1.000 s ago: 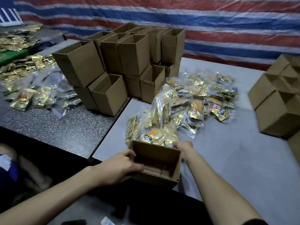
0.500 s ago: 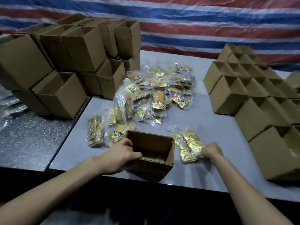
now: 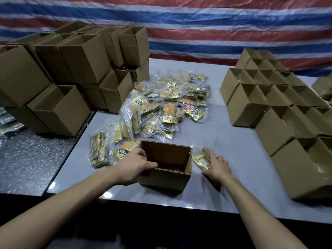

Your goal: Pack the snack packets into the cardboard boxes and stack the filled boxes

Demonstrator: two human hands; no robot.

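An open, empty cardboard box (image 3: 168, 174) stands near the front edge of the grey table (image 3: 233, 150). My left hand (image 3: 133, 167) grips its left wall, thumb over the rim. My right hand (image 3: 216, 165) rests with fingers spread on a gold snack packet (image 3: 201, 157) lying just right of the box. A heap of gold and yellow snack packets (image 3: 167, 106) in clear bags lies behind the box, with more packets (image 3: 98, 151) to its left.
Empty open boxes (image 3: 71, 72) are stacked two high at the back left. Rows of boxes (image 3: 280, 108) fill the right side of the table. A dark speckled table (image 3: 32, 159) adjoins on the left. A striped tarp hangs behind.
My right hand has drawn one packet from the heap to the right of the box and moved closer to it, its fingers now spread. The left hand stays on the box.
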